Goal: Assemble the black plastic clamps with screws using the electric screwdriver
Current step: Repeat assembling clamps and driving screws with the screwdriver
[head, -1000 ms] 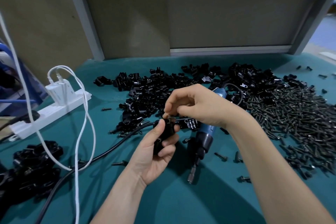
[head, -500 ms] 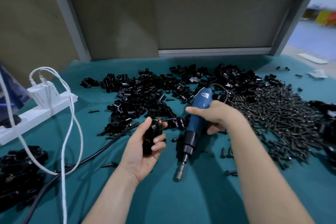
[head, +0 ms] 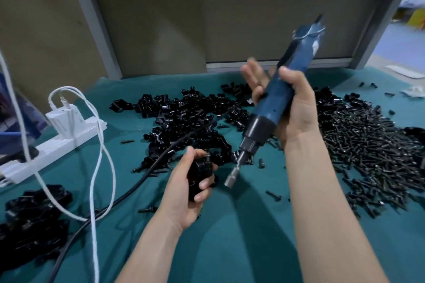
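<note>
Teal cloth covers the table (head: 230, 248), with grey partition panels rising behind its far edge. My left hand (head: 184, 193) is closed around a black clamp (head: 199, 173), thumb on top and fingers curled beneath, holding it low over the near middle of the cloth; a screw seems to sit in its upper end, though blur keeps me from being sure. My right hand (head: 292, 110) is wrapped round the blue electric screwdriver (head: 273, 103), whose long axis slants from upper right down to lower left, so the silver bit (head: 231, 180) hangs just right of the clamp, near but apart. I judge the coming move to be swinging that bit left onto the screw head. Loose clamps (head: 184, 117) lie heaped toward the far middle, a spread of screws (head: 368, 145) toward the right edge, finished pieces (head: 34, 218) at the near left. A black cable (head: 142, 179) runs behind the left hand, and white cords (head: 96, 167) trail from the power strip (head: 53, 147) at left; none blocks the gap
</note>
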Action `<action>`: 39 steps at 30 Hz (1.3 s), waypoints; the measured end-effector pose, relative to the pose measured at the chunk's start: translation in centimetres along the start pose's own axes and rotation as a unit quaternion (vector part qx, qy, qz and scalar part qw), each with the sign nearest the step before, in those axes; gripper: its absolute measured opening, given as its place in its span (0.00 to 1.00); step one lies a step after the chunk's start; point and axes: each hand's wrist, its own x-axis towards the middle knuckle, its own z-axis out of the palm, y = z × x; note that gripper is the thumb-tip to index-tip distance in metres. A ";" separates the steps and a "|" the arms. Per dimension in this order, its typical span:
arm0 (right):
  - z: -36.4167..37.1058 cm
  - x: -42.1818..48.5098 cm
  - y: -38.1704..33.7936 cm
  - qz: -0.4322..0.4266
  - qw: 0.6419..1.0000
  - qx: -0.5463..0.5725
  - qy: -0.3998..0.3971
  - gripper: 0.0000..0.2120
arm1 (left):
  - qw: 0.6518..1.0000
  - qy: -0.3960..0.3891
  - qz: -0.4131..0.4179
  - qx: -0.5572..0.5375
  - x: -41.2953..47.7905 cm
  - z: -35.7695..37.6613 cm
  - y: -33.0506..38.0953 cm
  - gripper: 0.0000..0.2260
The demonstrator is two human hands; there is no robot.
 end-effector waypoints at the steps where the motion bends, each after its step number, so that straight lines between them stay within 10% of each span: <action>1: 0.4 0.2 -0.1 -0.016 0.998 0.035 -0.042 0.12 | 0.999 0.003 0.007 0.047 0.0 -0.1 0.1 0.14; 4: 0.6 0.9 0.0 -0.041 0.992 0.069 -0.095 0.23 | 0.990 -0.004 0.033 0.140 0.0 -0.6 0.4 0.12; 13: -0.6 1.2 -0.5 -0.061 0.997 -0.035 0.031 0.10 | 0.960 -0.075 0.002 0.271 0.2 -2.8 1.5 0.10; 39: -0.3 1.4 0.7 -0.054 0.995 -0.031 0.083 0.10 | 0.949 -0.093 0.007 0.300 0.3 -2.7 1.0 0.10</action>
